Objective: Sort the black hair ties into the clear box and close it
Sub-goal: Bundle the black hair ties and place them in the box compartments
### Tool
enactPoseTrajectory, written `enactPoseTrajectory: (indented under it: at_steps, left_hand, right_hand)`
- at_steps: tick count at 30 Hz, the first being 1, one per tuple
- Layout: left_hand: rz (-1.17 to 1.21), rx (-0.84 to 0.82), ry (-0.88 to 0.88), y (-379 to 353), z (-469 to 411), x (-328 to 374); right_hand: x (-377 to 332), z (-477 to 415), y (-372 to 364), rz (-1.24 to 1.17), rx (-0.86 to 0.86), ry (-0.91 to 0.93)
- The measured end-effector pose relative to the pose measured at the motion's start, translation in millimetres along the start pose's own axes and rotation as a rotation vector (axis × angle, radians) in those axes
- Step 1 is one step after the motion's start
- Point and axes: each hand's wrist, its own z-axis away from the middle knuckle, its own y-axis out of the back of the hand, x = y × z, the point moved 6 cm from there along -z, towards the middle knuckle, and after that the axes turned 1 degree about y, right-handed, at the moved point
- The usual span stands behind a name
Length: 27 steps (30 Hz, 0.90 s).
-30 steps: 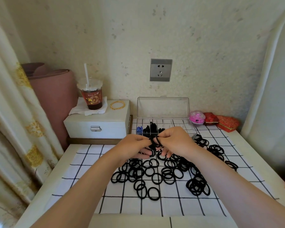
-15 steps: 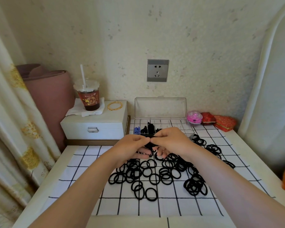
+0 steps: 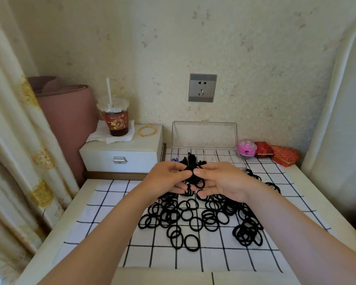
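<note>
Black loops stretched open a second ago are now a tight wad of hair ties (image 3: 191,173) pinched between your left hand (image 3: 164,179) and right hand (image 3: 221,182), held together just near of the open clear box (image 3: 226,158), seemingly ready to drop in, with many loose ties (image 3: 193,218) left.

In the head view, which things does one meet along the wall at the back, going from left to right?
Pink rolled mat → drink cup with straw → gold bangle → open clear box → pink round case → small red box → red embroidered pouch.
</note>
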Motion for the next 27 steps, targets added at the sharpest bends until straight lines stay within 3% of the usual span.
enactPoseTrajectory:
  at_steps: [9,13,18,22,27]
  left_hand:
    - [-0.155,0.030,-0.115,-2,-11,9]
    - [-0.343,0.079,-0.191,0,-25,16]
    - [-0.538,0.214,-0.307,8,-51,17]
    - [-0.750,0.205,-0.401,5,-71,14]
    - [-0.780,0.144,-0.382,4,-87,6]
  right_hand:
    - [3,-5,11,-0.093,0.106,-0.026]
    - [-12,-14,32,-0.023,0.302,0.030]
    - [-39,-33,61,0.273,0.614,0.161]
    - [-42,-62,63,0.478,0.660,0.183]
    - [-45,-86,61,0.746,0.688,0.203]
